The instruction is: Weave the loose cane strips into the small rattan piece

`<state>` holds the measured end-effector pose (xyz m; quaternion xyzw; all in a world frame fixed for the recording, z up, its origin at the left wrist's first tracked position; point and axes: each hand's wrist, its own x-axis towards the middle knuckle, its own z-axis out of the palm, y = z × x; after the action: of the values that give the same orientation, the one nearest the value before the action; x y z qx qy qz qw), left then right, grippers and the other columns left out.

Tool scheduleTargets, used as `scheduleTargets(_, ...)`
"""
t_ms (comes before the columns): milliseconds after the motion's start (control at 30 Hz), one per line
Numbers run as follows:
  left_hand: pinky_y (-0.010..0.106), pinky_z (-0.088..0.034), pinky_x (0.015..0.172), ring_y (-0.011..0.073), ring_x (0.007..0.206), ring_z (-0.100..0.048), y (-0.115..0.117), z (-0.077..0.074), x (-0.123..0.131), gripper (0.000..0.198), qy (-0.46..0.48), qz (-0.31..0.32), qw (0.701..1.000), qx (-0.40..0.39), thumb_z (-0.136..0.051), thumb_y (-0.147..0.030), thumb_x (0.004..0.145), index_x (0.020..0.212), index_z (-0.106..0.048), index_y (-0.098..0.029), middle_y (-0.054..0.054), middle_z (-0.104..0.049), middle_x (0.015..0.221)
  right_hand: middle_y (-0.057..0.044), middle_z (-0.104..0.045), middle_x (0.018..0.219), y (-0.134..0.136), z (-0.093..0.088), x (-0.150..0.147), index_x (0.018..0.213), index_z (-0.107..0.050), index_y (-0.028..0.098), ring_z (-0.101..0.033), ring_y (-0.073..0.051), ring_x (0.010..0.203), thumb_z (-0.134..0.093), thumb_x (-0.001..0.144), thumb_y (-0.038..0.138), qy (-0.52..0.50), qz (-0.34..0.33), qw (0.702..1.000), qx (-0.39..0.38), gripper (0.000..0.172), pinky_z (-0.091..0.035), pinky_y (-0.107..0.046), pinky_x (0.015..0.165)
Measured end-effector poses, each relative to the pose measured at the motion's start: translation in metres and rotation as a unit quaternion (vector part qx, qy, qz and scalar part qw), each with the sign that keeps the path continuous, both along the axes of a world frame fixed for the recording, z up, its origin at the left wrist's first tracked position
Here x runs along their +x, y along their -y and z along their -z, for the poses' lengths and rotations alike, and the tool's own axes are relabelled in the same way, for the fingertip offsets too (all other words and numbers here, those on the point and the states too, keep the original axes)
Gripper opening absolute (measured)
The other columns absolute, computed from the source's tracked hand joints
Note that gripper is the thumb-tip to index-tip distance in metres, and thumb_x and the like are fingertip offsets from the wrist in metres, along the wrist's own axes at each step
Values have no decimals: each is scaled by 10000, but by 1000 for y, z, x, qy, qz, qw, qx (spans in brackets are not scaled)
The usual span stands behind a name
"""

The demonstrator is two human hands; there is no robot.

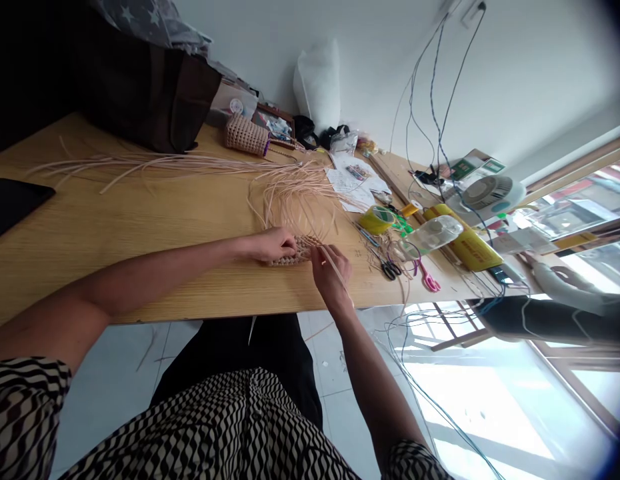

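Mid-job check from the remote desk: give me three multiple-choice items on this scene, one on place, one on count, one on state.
1. Where is the left hand? A on the woven piece; B on the floor; C in the lap.
2. How many pairs of scissors lie on the table? A one; B two; C four.
3. What is the right hand doing? A pinching a pale strip; B holding scissors; C lying flat, empty.

1 A: its fingers curl over the weave.
2 B: one black-handled, one pink-handled.
3 A: fingertips hold the strip by the weave.

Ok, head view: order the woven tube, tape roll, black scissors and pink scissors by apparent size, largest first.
Largest: woven tube. Next, tape roll and black scissors, too alike to rank. Smallest: pink scissors.
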<state>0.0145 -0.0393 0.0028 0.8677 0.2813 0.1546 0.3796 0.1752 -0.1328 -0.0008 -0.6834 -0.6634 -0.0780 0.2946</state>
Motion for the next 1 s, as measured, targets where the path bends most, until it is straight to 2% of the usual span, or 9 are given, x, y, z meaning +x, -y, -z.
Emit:
scheduleTargets(67, 203, -299, 509, 86, 517, -446, 2, -3, 0, 209, 10, -20, 1000, 8, -513, -243, 759, 717, -665, -107, -1, -587, 591, -47, -585, 699, 0, -2, -1, 644, -565, 182, -473, -135, 632, -404, 894, 278, 6, -17, 1000, 23, 313, -267, -261, 584)
scheduleTargets(167, 206, -336, 559, 101, 583, -493, 9, -7, 1, 164, 30, -33, 998, 37, -547, -229, 757, 732, -662, -115, 11, -620, 655, -52, -592, 713, -2, -4, -5, 698, -568, 181, -500, -146, 673, -375, 899, 234, -8, -39, 999, 19, 284, -295, -261, 611)
scheduleTargets(300, 227, -374, 659, 126, 677, -539, 19, -8, 3, 129, 30, -16, 993, 113, -534, -164, 770, 715, -647, -135, 23, -631, 715, -48, -578, 699, -7, -2, -7, 710, -546, 182, -477, -144, 629, -374, 892, 238, -22, -21, 1000, -4, 257, -272, -262, 576)
scheduleTargets(433, 251, -376, 711, 135, 689, -544, 25, -6, 4, 161, -4, 4, 988, 151, -513, -139, 787, 668, -621, -134, 34, -633, 716, -16, -520, 620, -11, 8, -4, 620, -475, 195, -423, -126, 561, -366, 884, 240, -51, -17, 998, 20, 289, -260, -264, 563)
scheduleTargets(567, 249, -381, 709, 136, 704, -553, 21, -3, 3, 150, -20, 20, 993, 115, -514, -173, 795, 719, -639, -138, 35, -644, 752, 2, -506, 597, -11, 11, 1, 595, -439, 203, -426, -119, 556, -363, 896, 291, -111, -36, 993, 33, 322, -296, -253, 581)
scheduleTargets(800, 218, -371, 588, 109, 613, -507, 6, -3, 0, 246, 24, -8, 1000, 10, -481, -300, 829, 766, -650, -133, 1, -594, 657, -6, -587, 630, -5, -6, 12, 756, -626, 182, -503, -127, 590, -447, 861, 402, -219, -71, 972, -45, 303, -337, -231, 574)
scheduleTargets(900, 213, -369, 562, 102, 595, -495, 8, -5, 2, 299, 46, -29, 998, -20, -473, -358, 838, 756, -645, -126, -1, -582, 644, 2, -585, 623, -7, -6, 10, 854, -654, 170, -493, -116, 561, -456, 848, 411, -261, -85, 960, -48, 312, -333, -221, 541)
scheduleTargets(1000, 212, -385, 574, 106, 620, -509, 12, -3, 7, 317, 68, -52, 996, -30, -500, -393, 825, 762, -648, -119, 8, -600, 673, 12, -563, 578, -13, -9, 7, 826, -666, 163, -463, -105, 519, -486, 824, 427, -263, -87, 959, -63, 320, -308, -219, 507)
